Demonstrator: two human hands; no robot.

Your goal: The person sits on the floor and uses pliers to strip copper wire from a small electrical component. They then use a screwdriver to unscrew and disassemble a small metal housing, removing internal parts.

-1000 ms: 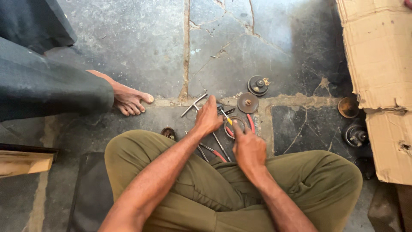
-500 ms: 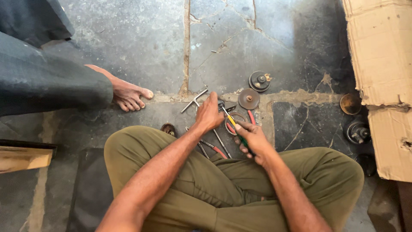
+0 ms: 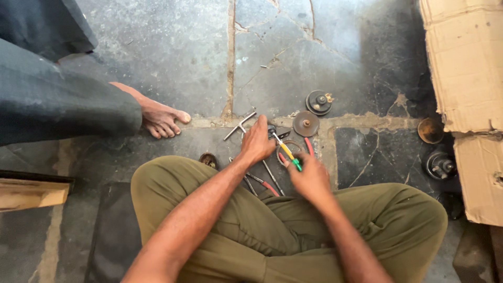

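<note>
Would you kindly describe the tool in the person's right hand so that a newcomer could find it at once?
Start at the cardboard box on the right and move left across the cracked stone floor to the small tools by the seated person's knees. The right hand holds a slim screwdriver there. Its yellow and green handle sets it apart from the red-handled pliers and dark round discs nearby.

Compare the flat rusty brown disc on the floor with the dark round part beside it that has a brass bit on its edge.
The flat rusty brown disc is thin and plain, with a small hub at its middle; the dark round part looks thicker and stepped, with a brass bit on its edge. The disc lies nearer the right hand, which holds a yellow-and-green-handled screwdriver; the dark part lies farther off. Both are round and rest on the grey stone floor.
</note>
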